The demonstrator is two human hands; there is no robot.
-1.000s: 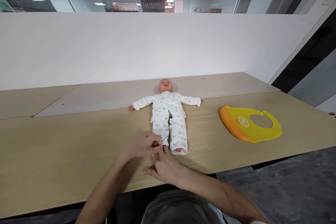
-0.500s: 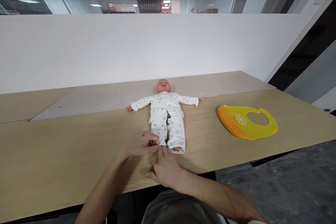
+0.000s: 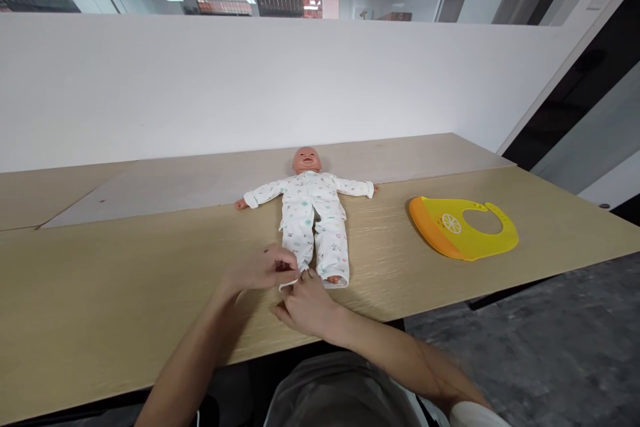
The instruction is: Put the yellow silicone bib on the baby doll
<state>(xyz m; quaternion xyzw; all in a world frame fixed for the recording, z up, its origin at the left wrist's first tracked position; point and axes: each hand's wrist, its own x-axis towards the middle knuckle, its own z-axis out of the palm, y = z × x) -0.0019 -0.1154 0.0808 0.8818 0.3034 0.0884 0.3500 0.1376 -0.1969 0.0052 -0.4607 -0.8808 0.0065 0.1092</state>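
A baby doll (image 3: 307, 160) lies on its back on the table, arms spread, its head toward the wall. It wears a white printed top (image 3: 311, 188) and matching trousers (image 3: 331, 240). At the trouser leg on the left of the view, my left hand (image 3: 264, 268) has its fingers curled and closed on the cuff. My right hand (image 3: 306, 303) grips the same cuff from the near side, its fingers bent over the fabric. The white hem shows between my hands. That foot is hidden, while the other foot shows inside its cuff.
A yellow bib (image 3: 473, 230) with an orange pocket edge and a white citrus print lies to the right on the wooden table (image 3: 125, 300). Behind the table stands a white wall (image 3: 200, 87) with glass above. The table's near edge runs just in front of my body.
My right hand's fingers, stretched out before, are now bent onto the cuff. The white hem has come into sight between my hands. The view has shifted slightly.
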